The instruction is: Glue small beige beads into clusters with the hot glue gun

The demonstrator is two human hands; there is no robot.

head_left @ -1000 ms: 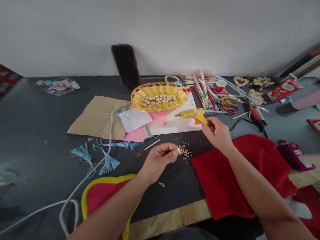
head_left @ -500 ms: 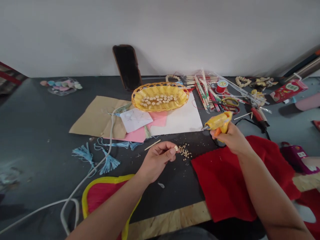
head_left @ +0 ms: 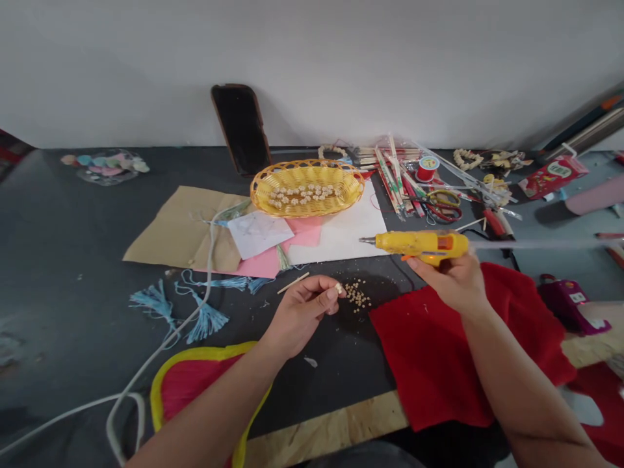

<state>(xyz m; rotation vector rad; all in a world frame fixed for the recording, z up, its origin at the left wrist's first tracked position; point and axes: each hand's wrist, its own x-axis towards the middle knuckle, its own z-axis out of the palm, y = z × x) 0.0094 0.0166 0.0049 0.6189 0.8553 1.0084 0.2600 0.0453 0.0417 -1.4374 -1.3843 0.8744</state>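
Observation:
Between thumb and fingertips, my left hand [head_left: 307, 312] pinches a small cream bead piece [head_left: 338, 288]. Just right of those fingertips lies a loose pile of tiny beads [head_left: 358, 297] on the dark table. My right hand [head_left: 455, 279] is wrapped round the handle of a yellow glue gun [head_left: 419, 244], held level with its metal nozzle pointing left, above and right of the left hand. Behind both hands, a yellow wicker basket [head_left: 309, 208] holds several small bead flowers [head_left: 307, 193].
Red cloth [head_left: 439, 351] lies under my right forearm. Blue tassels [head_left: 207, 320] and a white cord [head_left: 160, 348] are at left. A phone [head_left: 241, 130] leans on the wall. Scissors [head_left: 443, 207], wrapped sticks [head_left: 390, 179] and a thread spool [head_left: 428, 170] sit at back right.
The glue gun has turned from an angled pose to level, and its nozzle has moved left, nearer my left hand. My left hand keeps its pinch. The view has shifted slightly.

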